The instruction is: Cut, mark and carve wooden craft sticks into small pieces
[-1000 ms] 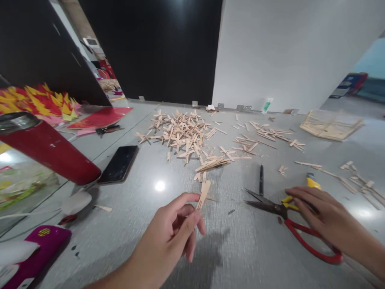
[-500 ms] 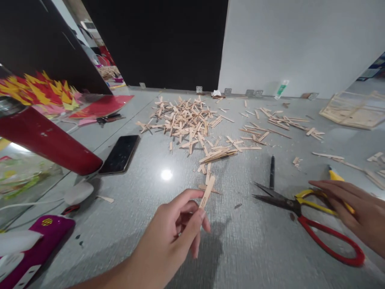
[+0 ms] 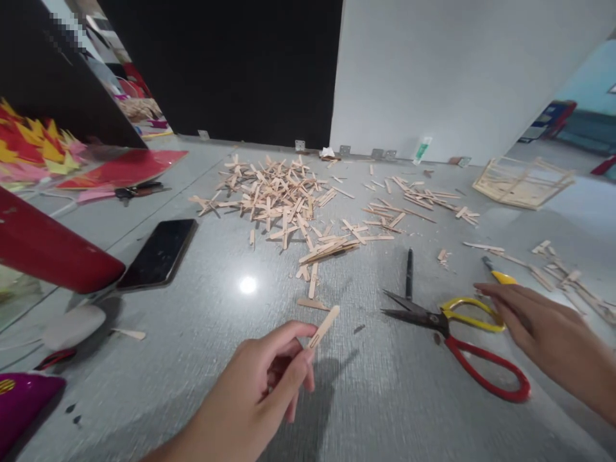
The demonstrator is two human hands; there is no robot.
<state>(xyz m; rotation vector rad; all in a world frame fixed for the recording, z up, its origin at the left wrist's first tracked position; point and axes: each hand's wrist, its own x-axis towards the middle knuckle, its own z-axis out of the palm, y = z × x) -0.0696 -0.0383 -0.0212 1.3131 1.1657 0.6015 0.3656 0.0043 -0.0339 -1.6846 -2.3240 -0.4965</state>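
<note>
My left hand (image 3: 269, 378) pinches a flat wooden craft stick (image 3: 325, 327) between thumb and fingertips. A small rectangle is marked near the stick's held end, and its rounded end points up and away. On the right, my right hand (image 3: 543, 327) reaches over the table with fingers stretched out. It partly covers a yellow-handled tool (image 3: 504, 277) whose metal tip points away. Beside that hand lie scissors (image 3: 440, 319) with one yellow and one red handle, blades spread. A dark pen-like rod (image 3: 409, 274) lies by the blade tips.
A heap of wooden sticks (image 3: 274, 192) spreads across the table's middle, with loose pieces (image 3: 414, 196) to its right. Leftward are a phone (image 3: 158, 252), a red bottle (image 3: 52, 244) and a white mouse-like object (image 3: 74, 326). A stick frame (image 3: 522, 186) stands back right, before upright panels.
The view has swung right, so the table things appear further left. My right hand has shifted slightly right relative to the scissors. My left hand still holds the craft stick.
</note>
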